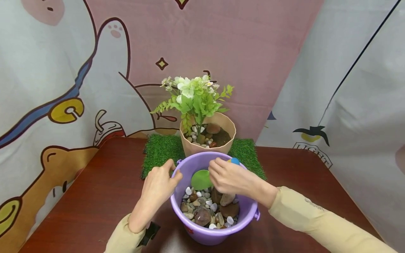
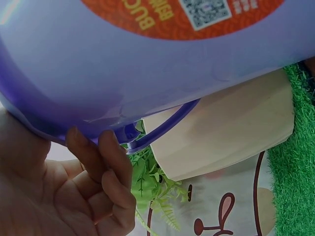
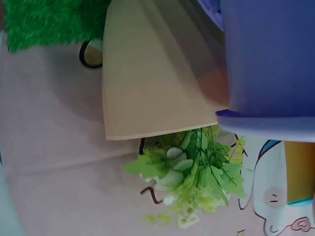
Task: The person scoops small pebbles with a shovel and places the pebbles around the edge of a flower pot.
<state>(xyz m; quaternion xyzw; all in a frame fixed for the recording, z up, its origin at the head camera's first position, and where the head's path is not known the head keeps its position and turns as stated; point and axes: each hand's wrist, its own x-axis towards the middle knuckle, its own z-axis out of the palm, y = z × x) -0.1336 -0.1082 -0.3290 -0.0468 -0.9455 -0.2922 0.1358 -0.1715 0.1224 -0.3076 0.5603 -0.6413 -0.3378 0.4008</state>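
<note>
A purple bucket (image 1: 205,233) with pebbles and larger stones (image 1: 202,216) inside stands at the front of the table. My right hand (image 1: 226,175) is over the bucket's right side and grips a small toy shovel. Its green rounded blade (image 1: 201,180) lies inside the bucket above the pebbles, and its blue handle end (image 1: 234,161) pokes out past my fingers. In the right wrist view, a yellow part (image 3: 300,169) with a blue edge shows at the right border. At the left rim, my left hand (image 1: 158,182) holds the bucket, its bent fingers (image 2: 115,162) outside the wall.
Behind the bucket, a beige flowerpot (image 1: 207,149) holds artificial white flowers and green leaves (image 1: 199,102), with soil and stones in it. It stands on a green turf mat (image 1: 164,149). The brown table (image 1: 104,186) reaches a cartoon-printed curtain (image 1: 237,45).
</note>
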